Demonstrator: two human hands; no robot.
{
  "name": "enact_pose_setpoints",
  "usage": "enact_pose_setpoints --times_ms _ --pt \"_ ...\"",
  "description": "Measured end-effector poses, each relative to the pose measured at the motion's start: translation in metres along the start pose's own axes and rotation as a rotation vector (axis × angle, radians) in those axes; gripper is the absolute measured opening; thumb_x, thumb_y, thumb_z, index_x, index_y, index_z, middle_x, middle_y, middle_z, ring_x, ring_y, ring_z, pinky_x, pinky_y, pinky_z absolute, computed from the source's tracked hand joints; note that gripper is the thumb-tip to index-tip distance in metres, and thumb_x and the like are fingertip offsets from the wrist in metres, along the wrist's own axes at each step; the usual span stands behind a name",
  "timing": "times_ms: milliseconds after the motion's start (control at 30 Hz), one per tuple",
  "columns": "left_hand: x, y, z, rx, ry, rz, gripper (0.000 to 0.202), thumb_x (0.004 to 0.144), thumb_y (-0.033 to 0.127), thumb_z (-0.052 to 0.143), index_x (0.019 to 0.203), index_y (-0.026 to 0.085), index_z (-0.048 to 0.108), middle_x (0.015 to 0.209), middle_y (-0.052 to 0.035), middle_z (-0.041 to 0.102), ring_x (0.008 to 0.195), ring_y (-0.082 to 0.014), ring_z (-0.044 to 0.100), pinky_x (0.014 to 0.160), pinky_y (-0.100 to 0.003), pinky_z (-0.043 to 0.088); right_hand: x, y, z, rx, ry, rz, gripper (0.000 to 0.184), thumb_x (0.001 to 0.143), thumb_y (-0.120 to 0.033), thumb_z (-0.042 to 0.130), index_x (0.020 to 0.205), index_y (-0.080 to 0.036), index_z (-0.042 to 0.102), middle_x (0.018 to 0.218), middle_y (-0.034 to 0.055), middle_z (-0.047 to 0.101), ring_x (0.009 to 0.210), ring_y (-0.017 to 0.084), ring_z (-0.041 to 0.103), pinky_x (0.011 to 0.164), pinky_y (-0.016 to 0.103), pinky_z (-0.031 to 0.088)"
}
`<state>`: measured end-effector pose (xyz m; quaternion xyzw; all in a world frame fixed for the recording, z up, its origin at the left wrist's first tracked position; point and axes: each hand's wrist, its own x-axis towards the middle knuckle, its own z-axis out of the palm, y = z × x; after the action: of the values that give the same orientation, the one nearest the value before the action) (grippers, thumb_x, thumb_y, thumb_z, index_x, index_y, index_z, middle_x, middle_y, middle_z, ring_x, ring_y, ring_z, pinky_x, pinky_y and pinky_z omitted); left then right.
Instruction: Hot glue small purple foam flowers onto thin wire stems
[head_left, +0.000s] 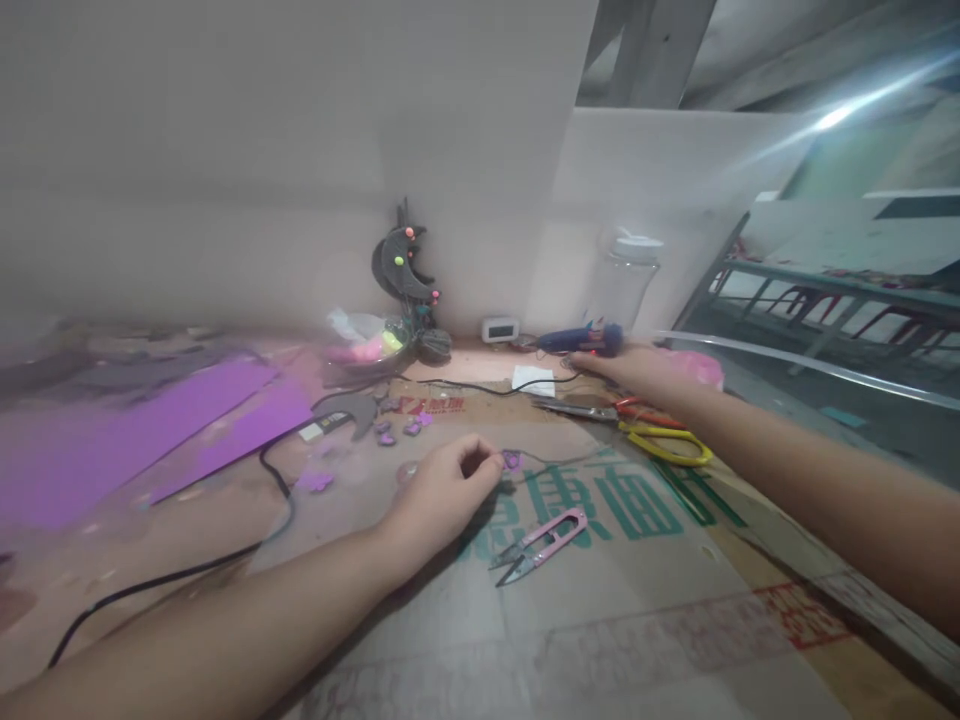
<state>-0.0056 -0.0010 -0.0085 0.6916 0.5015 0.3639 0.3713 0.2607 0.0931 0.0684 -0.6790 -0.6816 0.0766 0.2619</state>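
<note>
My left hand (444,490) rests on the cardboard sheet (615,600) with its fingers curled in a pinch on a small purple piece (512,459). My right hand (634,368) reaches far across the table and touches the blue glue gun (581,340) lying near the wall; its fingers are mostly hidden and blurred. Pink thread snips (541,541) lie on the cardboard just right of my left hand. Scissors with yellow and orange handles (645,428) lie under my right forearm.
Purple foam sheets (142,430) cover the table's left side, with small purple cut-outs (397,428) nearby. A black cable (225,555) runs across the table. A dark crescent ornament (405,268), a clear bowl (364,345), a white device (500,328) and a plastic jar (626,280) stand by the wall.
</note>
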Motion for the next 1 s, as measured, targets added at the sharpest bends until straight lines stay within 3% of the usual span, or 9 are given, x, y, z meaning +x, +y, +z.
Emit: enact_pose_setpoints --times_ms 33,233,367,500,667,767,867,1000 --pt "0.0 0.0 0.0 0.007 0.001 -0.005 0.023 0.088 0.037 0.051 0.077 0.019 0.06 0.074 0.0017 0.064 0.07 -0.0154 0.056 0.063 -0.025 0.037 0.009 0.0 0.006 -0.032 -0.019 0.038 0.049 0.081 -0.057 0.063 0.099 -0.013 0.074 0.083 0.0122 0.075 0.075 0.027 0.068 0.064 0.033 0.05" --pt "0.001 0.001 -0.001 0.002 -0.017 -0.044 0.022 0.087 0.036 0.05 0.078 0.019 0.061 0.072 0.0019 0.062 0.071 -0.0157 0.056 0.063 -0.025 0.038 0.042 0.015 0.043 -0.081 -0.072 -0.036 0.043 0.085 -0.05 0.06 0.095 -0.01 0.074 0.088 0.0134 0.074 0.08 0.026 0.067 0.067 0.029 0.047" --pt "0.0 0.003 -0.001 0.011 -0.022 -0.051 0.021 0.086 0.035 0.051 0.077 0.02 0.061 0.071 0.0019 0.063 0.068 -0.0154 0.056 0.061 -0.025 0.037 0.048 0.026 0.047 -0.122 -0.129 -0.053 0.054 0.086 -0.058 0.056 0.098 -0.009 0.073 0.087 0.0143 0.074 0.08 0.027 0.068 0.067 0.029 0.047" --pt "0.0 0.005 -0.001 -0.009 -0.024 -0.05 0.019 0.085 0.034 0.051 0.077 0.019 0.061 0.07 0.0015 0.062 0.066 -0.0154 0.055 0.059 -0.025 0.038 0.043 0.03 0.04 -0.172 -0.15 -0.108 0.055 0.088 -0.057 0.054 0.114 -0.01 0.068 0.103 0.0147 0.074 0.093 0.028 0.068 0.078 0.03 0.049" --pt "0.001 0.003 0.0 0.007 -0.018 -0.026 0.022 0.087 0.037 0.051 0.078 0.019 0.061 0.071 0.0015 0.063 0.068 -0.0156 0.055 0.061 -0.025 0.038 0.012 0.031 0.026 -0.281 -0.096 -0.205 0.047 0.09 -0.039 0.056 0.125 -0.007 0.061 0.123 0.0219 0.065 0.112 0.033 0.061 0.094 0.038 0.045" --pt "0.001 0.0 0.0 0.023 -0.006 -0.015 0.024 0.088 0.038 0.051 0.078 0.019 0.062 0.071 0.0016 0.064 0.068 -0.0158 0.056 0.061 -0.025 0.038 -0.019 0.018 0.016 -0.373 -0.007 -0.387 0.034 0.093 -0.032 0.051 0.113 -0.01 0.067 0.117 0.0207 0.067 0.112 0.034 0.058 0.098 0.044 0.042" --pt "-0.001 -0.001 0.0 0.001 -0.015 0.003 0.023 0.089 0.038 0.051 0.08 0.02 0.061 0.072 0.0018 0.064 0.068 -0.0156 0.057 0.06 -0.025 0.038 -0.052 -0.007 0.012 -0.093 -0.042 -0.509 0.033 0.094 -0.038 0.051 0.113 -0.016 0.067 0.115 0.0127 0.069 0.104 0.027 0.061 0.091 0.04 0.047" --pt "-0.004 0.002 -0.002 -0.018 -0.022 0.065 0.022 0.091 0.036 0.05 0.081 0.019 0.061 0.077 0.0002 0.065 0.071 -0.0157 0.057 0.062 -0.025 0.04 -0.088 -0.035 0.027 0.291 -0.293 -0.363 0.036 0.09 -0.043 0.057 0.119 -0.022 0.061 0.11 0.007 0.069 0.076 0.017 0.062 0.068 0.031 0.051"
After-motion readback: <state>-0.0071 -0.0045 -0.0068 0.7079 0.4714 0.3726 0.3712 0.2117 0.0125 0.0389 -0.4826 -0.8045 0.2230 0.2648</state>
